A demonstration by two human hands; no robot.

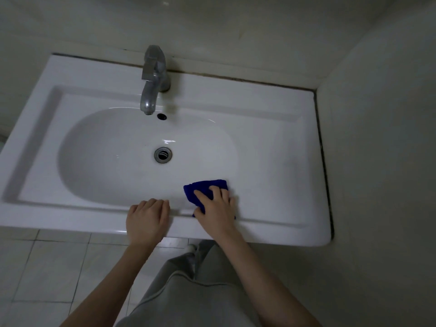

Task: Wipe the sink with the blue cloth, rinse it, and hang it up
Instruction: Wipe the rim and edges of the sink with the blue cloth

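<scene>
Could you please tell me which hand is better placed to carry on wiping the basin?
Right. The right hand has the blue cloth in its grip, pressed against the near inner wall of the sink. The left hand rests bare, fingers curled, on the front rim.

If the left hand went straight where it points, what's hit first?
From the sink's front rim the left hand would cross bare bowl and likely meet the drain first, with the faucet beyond. Depth is unclear from one view.
</scene>
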